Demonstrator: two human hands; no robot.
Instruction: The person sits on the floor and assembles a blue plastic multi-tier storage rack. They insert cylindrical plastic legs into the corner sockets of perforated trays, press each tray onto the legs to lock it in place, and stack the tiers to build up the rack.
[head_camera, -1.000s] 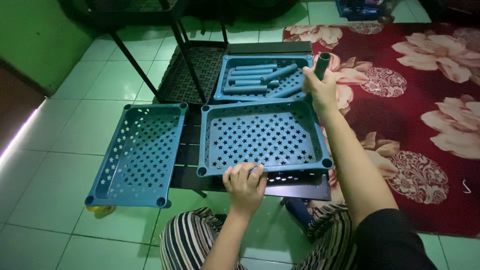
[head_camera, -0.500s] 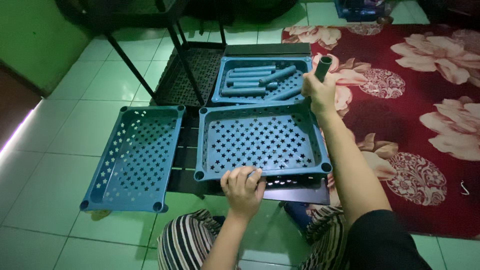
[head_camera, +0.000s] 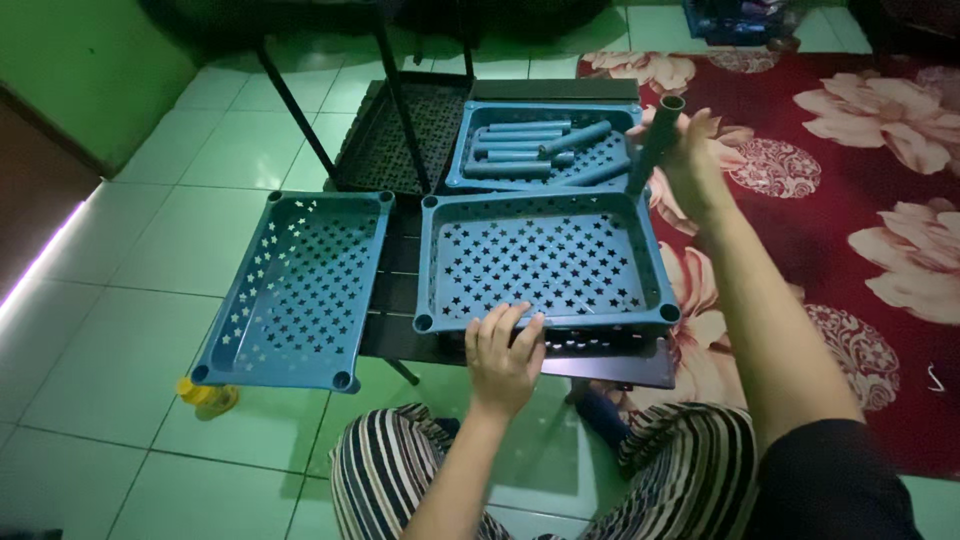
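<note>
At the left of the frame a blue star-perforated shelf tray (head_camera: 295, 290) lies untouched on the dark low desk (head_camera: 400, 320), its near corner hanging over the green tiled floor (head_camera: 130, 330). In the centre sits the tray being worked on, a second blue tray (head_camera: 545, 262), and the left hand (head_camera: 503, 350) presses down on its near rim, fingers curled over the edge, the grip closed on that rim to steady it. Behind it, in the upper middle, a third tray (head_camera: 540, 150) holds loose grey-blue tubes (head_camera: 520, 155). At the upper right the right hand (head_camera: 690, 170) has its grip clamped around a dark tube leg (head_camera: 655, 140), held nearly upright and tilted slightly, its lower end at the tray's far right corner socket. The step in hand looks like seating a leg into that corner; the next move likely calls for lining the tube up straight over the socket and pushing down while the left hand keeps the tray from sliding. The right forearm stretches forward along the red flowered carpet (head_camera: 860, 200), wrist cocked inward.
</note>
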